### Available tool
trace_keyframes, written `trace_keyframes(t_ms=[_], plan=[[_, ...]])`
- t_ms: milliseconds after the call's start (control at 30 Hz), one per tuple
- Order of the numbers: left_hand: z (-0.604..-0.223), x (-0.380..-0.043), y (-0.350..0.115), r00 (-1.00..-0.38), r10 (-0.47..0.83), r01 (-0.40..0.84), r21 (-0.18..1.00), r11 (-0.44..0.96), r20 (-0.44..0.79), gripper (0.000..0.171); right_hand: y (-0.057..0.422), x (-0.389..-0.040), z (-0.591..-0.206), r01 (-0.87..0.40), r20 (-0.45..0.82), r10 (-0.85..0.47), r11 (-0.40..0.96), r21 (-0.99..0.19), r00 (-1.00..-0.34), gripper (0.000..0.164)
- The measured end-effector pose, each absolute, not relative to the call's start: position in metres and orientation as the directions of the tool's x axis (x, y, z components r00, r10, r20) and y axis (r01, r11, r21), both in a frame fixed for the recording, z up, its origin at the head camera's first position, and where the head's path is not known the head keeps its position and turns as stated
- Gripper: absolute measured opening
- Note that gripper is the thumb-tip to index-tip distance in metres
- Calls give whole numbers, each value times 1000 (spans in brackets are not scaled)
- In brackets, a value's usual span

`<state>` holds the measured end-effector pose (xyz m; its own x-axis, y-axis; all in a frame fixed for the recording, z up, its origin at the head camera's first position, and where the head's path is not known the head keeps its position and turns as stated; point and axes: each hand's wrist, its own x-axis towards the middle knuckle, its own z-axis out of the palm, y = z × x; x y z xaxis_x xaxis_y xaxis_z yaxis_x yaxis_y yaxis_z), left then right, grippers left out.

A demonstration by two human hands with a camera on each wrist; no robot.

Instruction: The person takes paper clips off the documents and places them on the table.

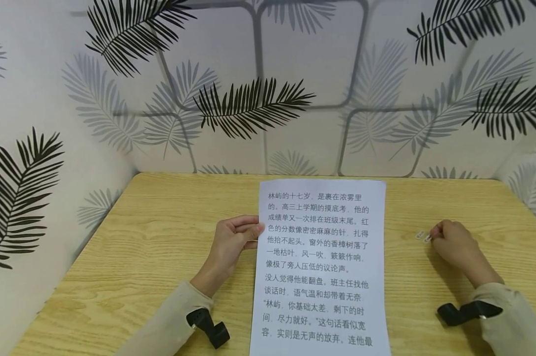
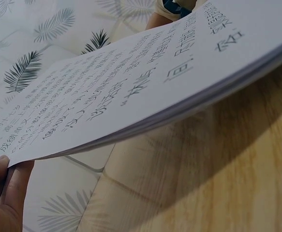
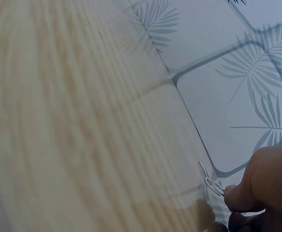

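A stack of white sheets [image 1: 321,274] printed with Chinese text is raised off the table in the middle of the head view. My left hand [image 1: 232,249] pinches its left edge between thumb and fingers. The left wrist view shows several layers along the stack's edge [image 2: 145,124]. To the right of the sheets, my right hand [image 1: 458,249] pinches a small white paper clip [image 1: 427,238] at its fingertips. Another white paper clip [image 1: 420,235] lies just left of it. In the right wrist view the pinched clip [image 3: 214,186] sticks out from the thumb and finger.
Under everything is a light wood-grain table [image 1: 161,212]. A wall with a leaf pattern [image 1: 303,133] rises behind its far edge. Black wrist straps [image 1: 207,329] are worn on both sleeves.
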<state>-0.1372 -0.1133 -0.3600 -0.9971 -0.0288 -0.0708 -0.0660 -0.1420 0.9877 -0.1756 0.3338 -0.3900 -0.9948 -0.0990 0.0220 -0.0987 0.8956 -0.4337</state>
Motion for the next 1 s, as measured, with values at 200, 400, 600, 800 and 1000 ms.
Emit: trace_keyframes(t_ms=[200, 400, 600, 800, 1000], plan=[[-361, -137, -114, -998, -28, -58, 987, -149, -63, 22, 334, -176, -390, -109, 33, -105, 893, -437, -994, 14], [-360, -136, -114, -998, -29, -54, 986, -155, -59, 22, 333, -175, -389, -130, 62, -115, 879, -459, -992, 13], [-359, -137, -114, -997, -33, -58, 985, -165, -64, 22, 317, -170, -378, -252, 187, -182, 838, -485, -965, 23], [-356, -140, -116, -997, -36, -59, 982, -177, -66, 23, 276, -151, -358, -438, 247, -387, 553, -709, -889, 31], [-356, -141, -115, -996, -45, -74, 981, -179, -83, 24, 246, -137, -353, -364, 180, -489, 313, -877, -854, 20]])
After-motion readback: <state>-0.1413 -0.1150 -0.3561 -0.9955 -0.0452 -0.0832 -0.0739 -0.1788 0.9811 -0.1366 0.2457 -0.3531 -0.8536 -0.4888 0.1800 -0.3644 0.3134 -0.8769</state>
